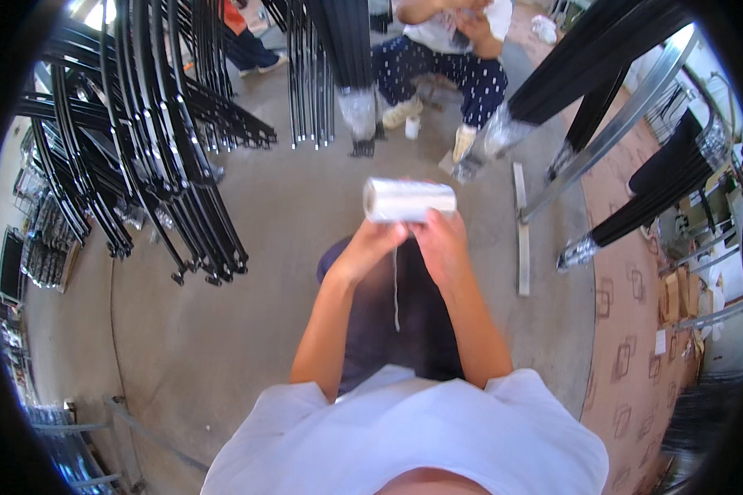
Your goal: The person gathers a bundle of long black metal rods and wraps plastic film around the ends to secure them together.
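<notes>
While both hands [404, 239] grip below, white film roll [409, 200] lies sideways above.

A white roll [409, 200] of thin plastic wrap lies on its side in mid-air, long axis running left to right, glossy and tightly wound. It sits above the person's lap, held up from below. A thin white strand [396, 289] hangs straight down from its underside.
</notes>
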A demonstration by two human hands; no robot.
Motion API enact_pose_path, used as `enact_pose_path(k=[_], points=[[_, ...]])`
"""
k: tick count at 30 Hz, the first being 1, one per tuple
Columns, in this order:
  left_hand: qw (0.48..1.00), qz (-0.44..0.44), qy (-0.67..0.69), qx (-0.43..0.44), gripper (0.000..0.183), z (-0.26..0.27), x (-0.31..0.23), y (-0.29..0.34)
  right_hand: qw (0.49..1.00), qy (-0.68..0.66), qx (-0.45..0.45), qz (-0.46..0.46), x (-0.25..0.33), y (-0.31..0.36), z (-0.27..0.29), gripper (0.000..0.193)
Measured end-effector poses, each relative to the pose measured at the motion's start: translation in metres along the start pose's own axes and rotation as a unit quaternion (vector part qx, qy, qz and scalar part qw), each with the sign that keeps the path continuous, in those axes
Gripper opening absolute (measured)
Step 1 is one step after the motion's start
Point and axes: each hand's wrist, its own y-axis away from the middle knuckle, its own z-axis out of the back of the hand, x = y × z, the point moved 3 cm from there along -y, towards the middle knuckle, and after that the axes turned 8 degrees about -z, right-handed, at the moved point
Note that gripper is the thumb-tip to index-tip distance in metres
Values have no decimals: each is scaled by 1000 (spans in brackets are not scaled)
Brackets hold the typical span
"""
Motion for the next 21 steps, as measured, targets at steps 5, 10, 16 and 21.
enact_pose_path(k=[5, 10, 16, 21], points=[[948, -156, -266, -85, 76, 26, -78, -52, 993, -47, -47, 96, 56, -8, 17, 46], [883, -300, -332, -142, 85, 33, -151, -133, 958, 173, -92, 209, 125, -11, 11, 62], [927, -285, -231, -73, 41, 58, -157, -194, 925, 226, -86, 293, 162, -11, 14, 65], [920, -283, -251, -108, 25, 50, -136, -205, 955, 207, 14, 214, 154, -16, 1, 73]])
